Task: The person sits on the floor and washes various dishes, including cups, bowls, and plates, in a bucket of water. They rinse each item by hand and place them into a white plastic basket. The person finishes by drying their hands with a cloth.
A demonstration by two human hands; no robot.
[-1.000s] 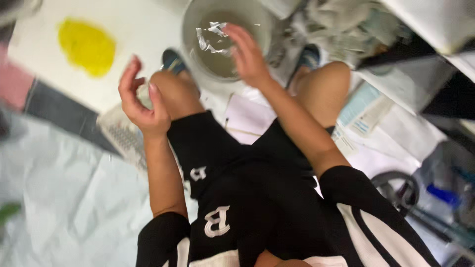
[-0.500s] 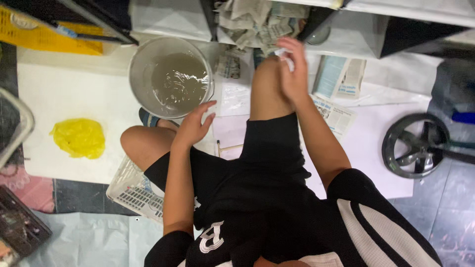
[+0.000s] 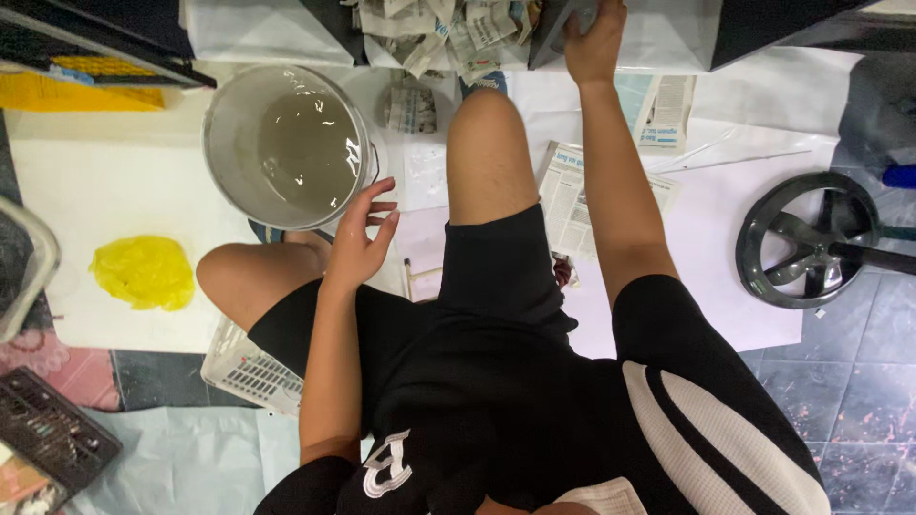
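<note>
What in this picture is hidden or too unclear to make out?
Head view only:
- Right hand: fingers run off the top edge onto a grey thing; the grip and what the thing is cannot be told.
- Bucket: cloudy water hides the bottom.
- White basket: mostly covered by the left leg.
- Yellow lump: its material is unclear.
- Left hand: open beside the bucket; any contact with the knee is uncertain.

- The right hand [image 3: 593,38] has gone from the raised knee to the upper edge of the frame, gripping a grey object [image 3: 563,24].
- The left hand [image 3: 361,240] now hovers, fingers spread, just right of the bucket [image 3: 221,162].
</note>
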